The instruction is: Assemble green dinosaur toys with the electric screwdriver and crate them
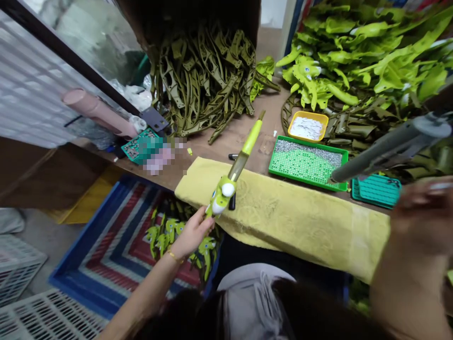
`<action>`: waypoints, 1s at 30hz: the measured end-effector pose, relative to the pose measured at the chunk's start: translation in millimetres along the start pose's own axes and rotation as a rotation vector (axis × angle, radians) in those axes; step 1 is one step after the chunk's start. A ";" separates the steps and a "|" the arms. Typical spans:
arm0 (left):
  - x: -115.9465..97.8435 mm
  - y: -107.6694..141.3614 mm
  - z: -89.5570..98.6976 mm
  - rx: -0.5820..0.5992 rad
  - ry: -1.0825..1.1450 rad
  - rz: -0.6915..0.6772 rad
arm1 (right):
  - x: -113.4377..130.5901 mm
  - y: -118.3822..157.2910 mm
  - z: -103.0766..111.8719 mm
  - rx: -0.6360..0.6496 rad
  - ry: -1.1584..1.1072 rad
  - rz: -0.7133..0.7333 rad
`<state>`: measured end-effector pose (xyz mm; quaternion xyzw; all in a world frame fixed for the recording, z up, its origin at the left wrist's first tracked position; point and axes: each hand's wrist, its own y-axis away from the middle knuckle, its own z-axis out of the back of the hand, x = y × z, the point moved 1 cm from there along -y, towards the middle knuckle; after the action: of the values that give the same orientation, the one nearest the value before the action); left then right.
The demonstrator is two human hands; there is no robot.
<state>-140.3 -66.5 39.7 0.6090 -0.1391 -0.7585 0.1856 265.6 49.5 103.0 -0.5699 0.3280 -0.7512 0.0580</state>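
Note:
In the lower middle, my left hand [193, 232] is closed round the near end of a lime-green plastic toy part [226, 185]. The toy part has a creature-like head with white patches, an olive middle section and a green tapering tip pointing away from me. It is held over the edge of a yellow cloth pad [279, 208], with a black object partly hidden behind it. At the right edge my right hand [424, 212] is blurred by motion, and its fingers cannot be made out. A grey tube-like tool [382, 151] slants down near it; whether the hand touches it is unclear.
Olive curved parts [208, 80] and lime-green parts [354, 61] lie heaped at the back. A green tray [307, 182] holds small metal pieces, beside a yellow dish [327, 130] of white bits. Similar toys lie in a blue-edged bin [85, 264]. A pink bottle [95, 111] leans at left.

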 end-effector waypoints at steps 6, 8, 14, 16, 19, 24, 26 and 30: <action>-17.5 -10.2 -37.7 0.048 0.266 0.038 | 48.5 104.2 -136.7 0.407 -0.413 -0.553; -16.4 -12.6 -45.9 0.060 0.308 0.045 | 49.9 113.5 -160.5 0.440 -0.486 -0.549; -14.9 -14.1 -54.7 0.050 0.389 0.037 | 50.0 121.3 -167.8 0.486 -0.482 -0.496; -15.4 -14.4 -55.8 0.041 0.397 0.027 | 51.7 124.2 -169.8 0.504 -0.474 -0.476; -13.4 -13.8 -55.3 0.041 0.404 0.027 | 54.2 127.6 -179.3 0.555 -0.526 -0.489; 2.4 -7.0 -41.1 0.068 0.473 0.086 | 56.1 131.0 -202.9 0.751 -0.599 -0.578; 12.3 -3.1 -31.5 0.042 0.471 0.100 | 57.8 135.5 -212.3 0.868 -0.590 -0.579; 28.5 5.8 -17.1 -0.010 0.490 0.130 | 62.6 147.8 -226.3 0.985 -0.585 -0.548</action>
<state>-128.3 -84.3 13.7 0.7636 -0.1251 -0.5753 0.2649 -0.7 2.2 40.9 -0.7214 -0.2434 -0.6147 0.2062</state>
